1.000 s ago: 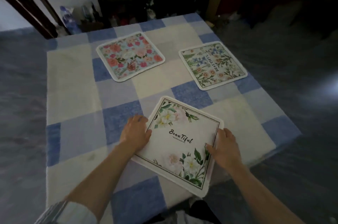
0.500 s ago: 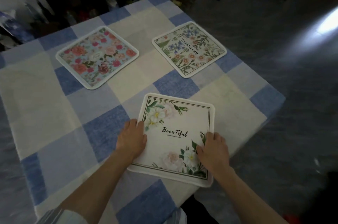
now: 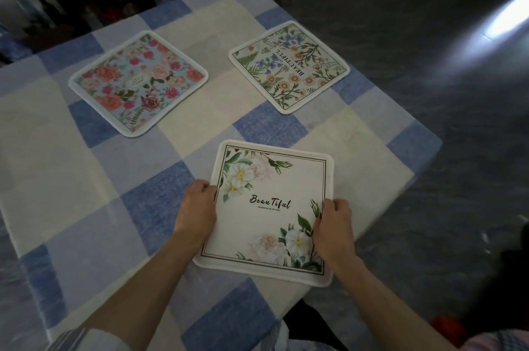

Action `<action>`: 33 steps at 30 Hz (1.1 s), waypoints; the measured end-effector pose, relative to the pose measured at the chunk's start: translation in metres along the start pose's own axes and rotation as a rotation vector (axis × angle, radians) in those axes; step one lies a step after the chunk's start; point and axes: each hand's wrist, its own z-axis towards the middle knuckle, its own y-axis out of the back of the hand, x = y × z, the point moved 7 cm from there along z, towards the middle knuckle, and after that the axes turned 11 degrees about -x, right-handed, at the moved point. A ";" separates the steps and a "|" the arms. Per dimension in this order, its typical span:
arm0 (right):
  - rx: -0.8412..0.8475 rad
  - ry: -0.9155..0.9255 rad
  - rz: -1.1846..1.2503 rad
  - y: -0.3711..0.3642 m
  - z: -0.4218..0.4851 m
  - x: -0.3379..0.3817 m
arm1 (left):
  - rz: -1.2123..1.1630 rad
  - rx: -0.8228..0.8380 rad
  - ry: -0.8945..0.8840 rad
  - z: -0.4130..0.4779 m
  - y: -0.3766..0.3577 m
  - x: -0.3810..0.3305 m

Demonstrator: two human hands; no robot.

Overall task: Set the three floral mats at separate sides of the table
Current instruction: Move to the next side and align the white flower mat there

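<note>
Both hands curl on the white "BeauTiful" square cloth mat (image 3: pixel 272 207) at the near table edge: left hand (image 3: pixel 196 211) w/ fingers bent on its left edge, right hand (image 3: pixel 333 229) pinching the right edge, fingertips partly hidden. Pink-rose blue mat (image 3: pixel 138 82) far left, wildflower cream mat (image 3: pixel 289 67) far right, on the blue-checked tablecloth (image 3: pixel 57 150). Small print unreadable.

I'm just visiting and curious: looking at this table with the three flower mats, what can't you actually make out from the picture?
- Small print under "BeauTiful" on the white mat, head view: too small to read.
- Fingertips of the left hand and right hand: curled at the mat's edges, grip unclear.
- Oval label on the rose mat: blurred.
- Table: left side cut off by the frame.
- Background clutter: too dark.
</note>
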 end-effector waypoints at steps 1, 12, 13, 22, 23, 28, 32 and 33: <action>-0.005 -0.008 0.031 0.000 0.000 -0.002 | -0.020 -0.015 0.005 0.001 0.001 0.002; -0.164 -0.040 0.178 -0.006 -0.001 -0.018 | -0.203 -0.181 -0.028 -0.004 0.008 0.005; -0.178 -0.053 0.198 -0.005 -0.001 -0.017 | -0.218 -0.193 0.001 -0.004 0.009 0.006; -0.191 -0.050 0.307 0.009 0.001 -0.013 | -0.335 -0.260 0.162 -0.006 0.017 0.012; -0.179 -0.062 0.354 0.009 0.003 -0.013 | -0.333 -0.267 0.159 -0.009 0.018 0.011; -0.061 0.040 0.300 0.003 0.020 -0.010 | -0.296 -0.330 0.183 -0.027 0.028 0.009; -0.028 0.232 0.180 0.005 0.042 0.002 | -0.269 -0.369 0.322 -0.052 0.024 0.011; -0.038 0.311 0.123 0.006 0.049 0.006 | -0.259 -0.377 0.363 -0.058 0.021 0.010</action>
